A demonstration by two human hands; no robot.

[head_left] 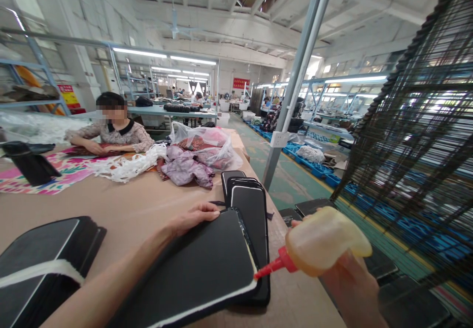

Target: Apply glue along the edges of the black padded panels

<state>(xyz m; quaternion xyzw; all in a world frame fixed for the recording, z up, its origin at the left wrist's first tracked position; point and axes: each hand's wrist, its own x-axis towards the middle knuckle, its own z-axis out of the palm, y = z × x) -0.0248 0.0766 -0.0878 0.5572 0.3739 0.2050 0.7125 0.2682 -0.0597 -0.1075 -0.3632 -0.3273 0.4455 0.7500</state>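
Observation:
My right hand [349, 274] is wrapped round a squeeze bottle of amber glue [325, 242] with a red nozzle. The nozzle's tip touches the near right corner of a black panel [192, 264]. A pale line of glue runs along the panel's edge, and its far right edge looks wet. My left hand [197, 217] pinches the far edge of this panel between thumb and fingers. Under and behind it lies a stack of similar black panels [249, 205] with pale edge lines.
A strapped pile of black panels [33, 254] lies at the left. Behind are bundled purple fabric [188, 165], white strips [129, 163] and a black cylinder [31, 165]. A person [111, 131] sits across the table. A metal post [291, 91] and a wire rack [414, 111] stand at the right.

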